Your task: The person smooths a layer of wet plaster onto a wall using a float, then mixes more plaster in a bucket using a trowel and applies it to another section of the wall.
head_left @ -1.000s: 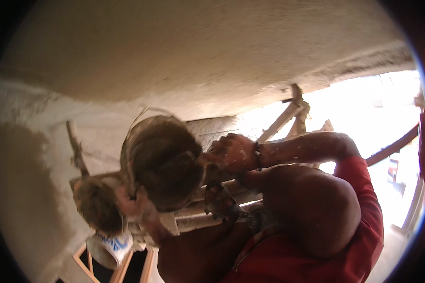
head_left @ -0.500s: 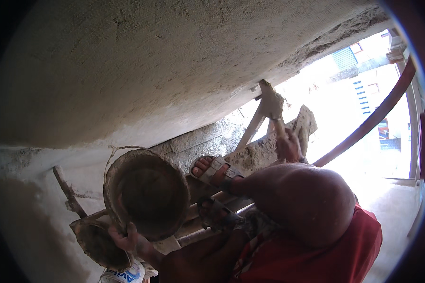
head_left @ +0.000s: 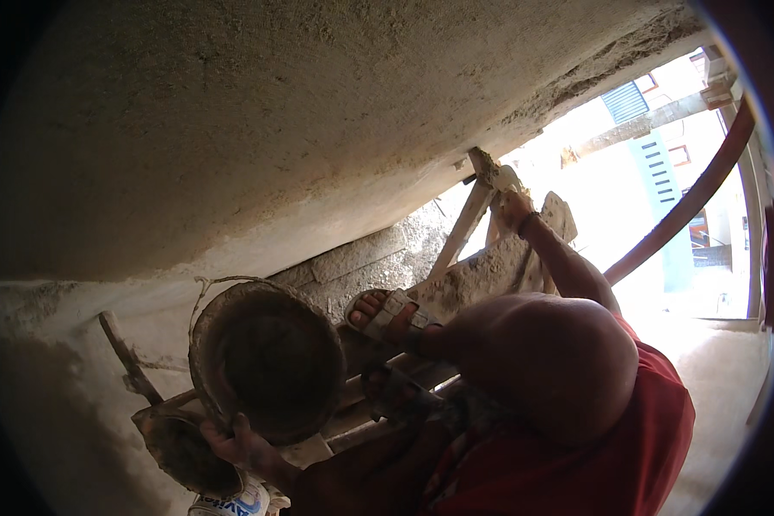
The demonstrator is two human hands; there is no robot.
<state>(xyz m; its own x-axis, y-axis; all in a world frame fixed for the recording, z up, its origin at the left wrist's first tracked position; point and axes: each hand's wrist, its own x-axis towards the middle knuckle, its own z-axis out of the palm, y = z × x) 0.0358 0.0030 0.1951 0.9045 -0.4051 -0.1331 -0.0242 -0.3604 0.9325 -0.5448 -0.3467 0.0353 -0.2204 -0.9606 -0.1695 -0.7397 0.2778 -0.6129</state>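
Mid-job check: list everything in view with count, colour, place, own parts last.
wall: one, beige, across the top
bucket: one, grey, left of centre
smaller container: one, grey, lower left
tub: one, white and blue, bottom left
stick: one, brown, left of bucket
planks: several, brown, by the feet
crusted board: one, grey, beyond the knee
props: at least two, brown, right of centre
curved bar: one, reddish, right
buildings: uncounted, white and blue, outside
garment: one, red, lower right
sandals: two, greyish, on the feet
legs: two, bare, lower centre
left grip: one, bare, between bucket and smaller container
right grip: one, bare, by props, hold unclear
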